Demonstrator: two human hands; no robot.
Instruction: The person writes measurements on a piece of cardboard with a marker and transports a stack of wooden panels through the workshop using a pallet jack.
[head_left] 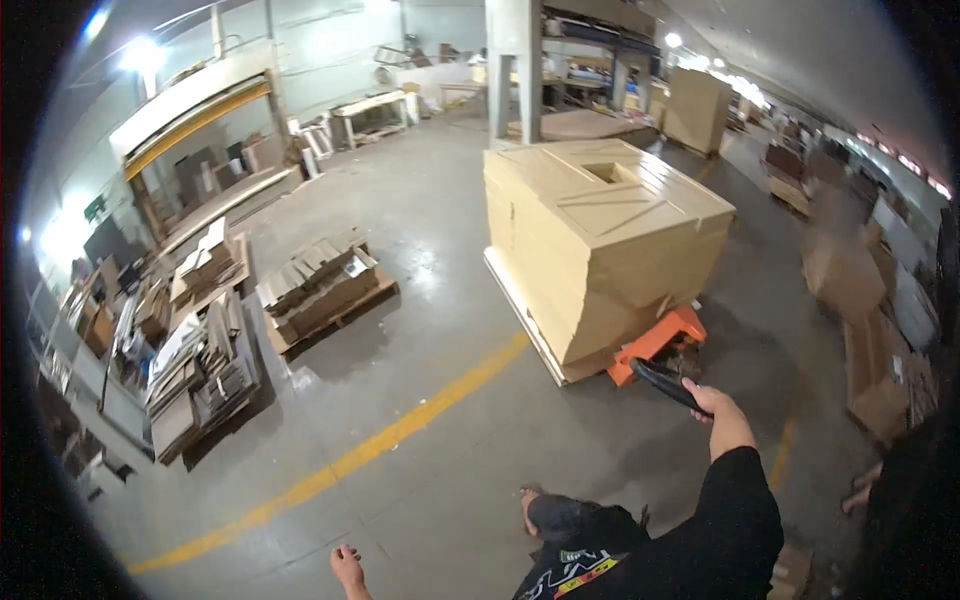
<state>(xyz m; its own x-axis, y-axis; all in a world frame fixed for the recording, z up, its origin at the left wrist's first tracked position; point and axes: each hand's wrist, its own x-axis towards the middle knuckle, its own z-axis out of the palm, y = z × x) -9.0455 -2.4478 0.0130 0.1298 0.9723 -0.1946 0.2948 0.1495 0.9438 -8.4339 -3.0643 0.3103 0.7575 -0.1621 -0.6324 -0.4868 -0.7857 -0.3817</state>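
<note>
My right hand (706,399) is wrapped around the black handle (668,385) of an orange pallet jack (658,343). The jack's orange body meets the near end of a big load of stacked tan boards (590,250), which sits on a low base and has a rectangular gap in its top. Wrapping film seems to cover the load's sides. Down at the lower edge, my left hand (347,568) hangs away from everything, its fingers curled in with nothing seen in them. The jack's forks are hidden beneath the load.
Pallets of board offcuts (325,285) and more scrap stacks (205,375) stand on the left. A yellow floor line (370,450) runs diagonally toward the load. Leaning brown panels (875,370) line the right side, near another person's hand (860,490). A pillar (515,75) rises behind.
</note>
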